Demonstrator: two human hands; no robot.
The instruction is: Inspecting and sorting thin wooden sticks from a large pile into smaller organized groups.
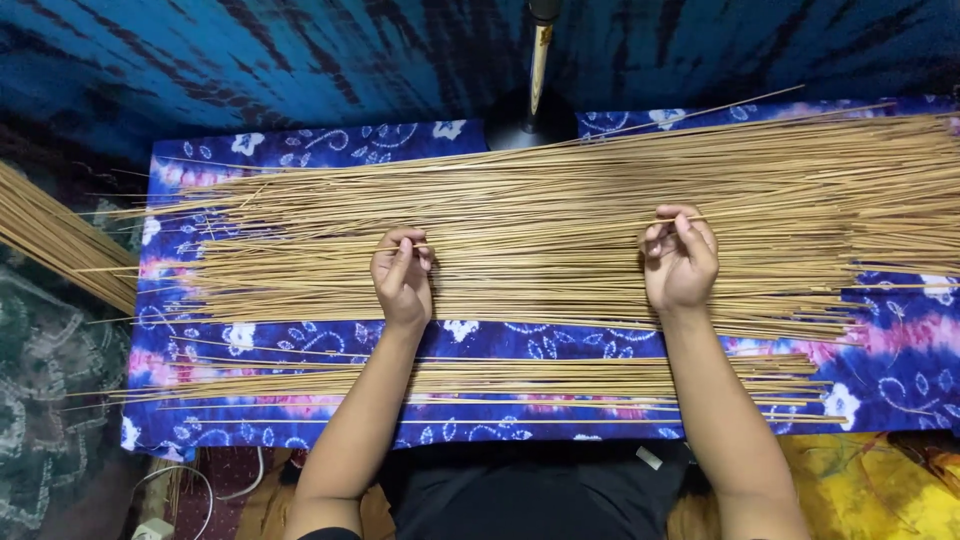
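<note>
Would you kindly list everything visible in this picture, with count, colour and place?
Thin sticks: too many to count, tan, spread across the cloth's far half.
Smaller stick row: many, tan, near edge of the cloth.
Stick bundle: one, tan, far left, off the cloth.
Cloth: one, blue with white and pink flowers, under the sticks.
Stand: one, dark base with pole, top centre.
White cable: one, bottom left.
Left hand: pinching a stick.
Right hand: pinching a stick.
</note>
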